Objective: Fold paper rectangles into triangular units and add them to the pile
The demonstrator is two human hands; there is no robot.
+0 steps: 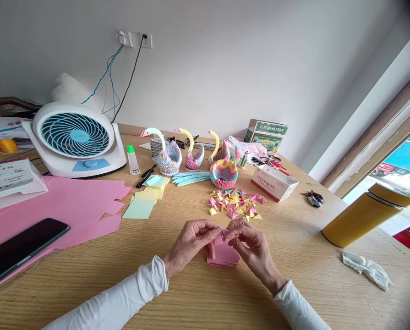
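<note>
Between both hands, over the front middle of the table, is a small folded pink paper (220,238). My left hand (198,237) pinches its left side, and my right hand (248,242) has its fingers closed on the right side. Just beneath lies a stack of pink paper squares (224,255). Beyond the hands is a loose pile of folded pink and yellow triangles (234,204). A round pink and yellow paper basket (224,174) stands behind the pile, with paper swans (169,158) around it.
At left are a white fan (79,137), pink sheets (70,201) and a black phone (22,250). Green and yellow notes (139,208) lie left of the pile. On the right are a sticky note box (275,183), scissors (314,199), a yellow flask (363,219) and crumpled white cloth (367,268).
</note>
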